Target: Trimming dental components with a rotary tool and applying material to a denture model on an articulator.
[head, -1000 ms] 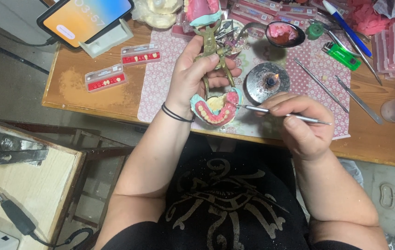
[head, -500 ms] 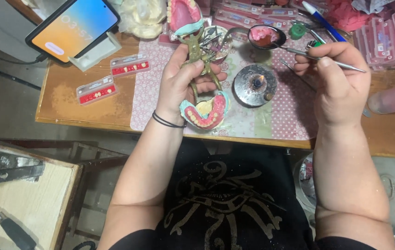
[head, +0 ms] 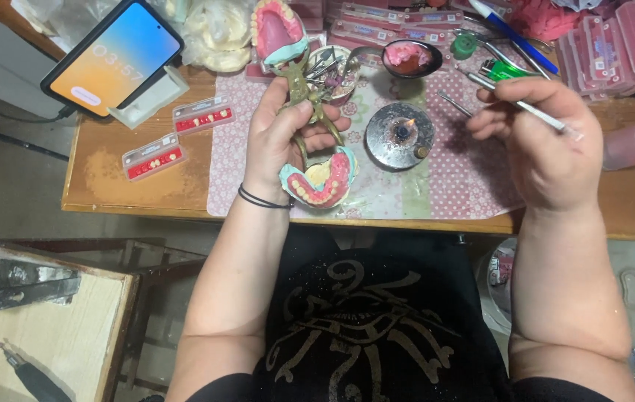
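Gripping a brass dental articulator (head: 310,119) left-handed (head: 280,138) beside the lit spirit burner (head: 401,134), pinching a wax instrument (head: 526,106) right-handed (head: 548,145) above its flame, seemingly for warming.

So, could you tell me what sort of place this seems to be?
Probably a dental technician's workbench: the left hand holds a brass articulator carrying denture models, strips of artificial teeth lie on the table, and a small lit burner stands by the right hand, which holds a thin metal tool.
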